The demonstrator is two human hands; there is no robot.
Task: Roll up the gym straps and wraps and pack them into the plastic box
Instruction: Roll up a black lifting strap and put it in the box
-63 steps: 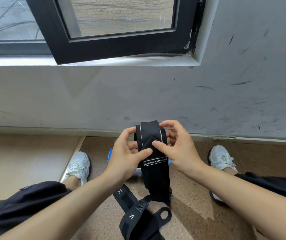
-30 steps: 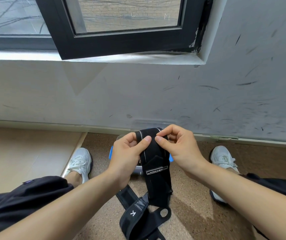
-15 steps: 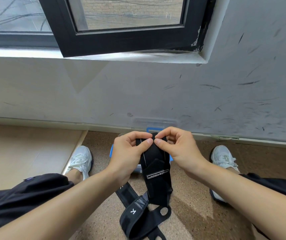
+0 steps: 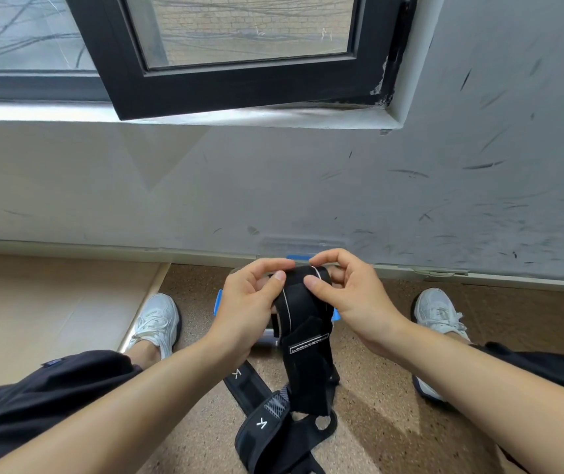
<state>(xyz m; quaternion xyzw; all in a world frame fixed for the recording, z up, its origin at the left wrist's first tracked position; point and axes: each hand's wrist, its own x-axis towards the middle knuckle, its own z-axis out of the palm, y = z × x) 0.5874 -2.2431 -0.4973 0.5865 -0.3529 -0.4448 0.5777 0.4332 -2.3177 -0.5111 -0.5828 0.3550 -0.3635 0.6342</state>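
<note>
Left hand (image 4: 246,306), right hand (image 4: 352,295) pinch wrap (image 4: 302,336) over box (image 4: 219,302).

The black wrist wrap (image 4: 302,302) looks like matt woven cloth with a stitched white edge, the clear box with blue clips (image 4: 218,302) smooth glossy plastic, the speckled brown floor (image 4: 376,422) grainy, the grey wall (image 4: 308,186) matt and scuffed.

Bright daylight from window (image 4: 239,29); soft shadows on floor (image 4: 393,405); wide-angle edge bending; focus seemingly sharp.
</note>
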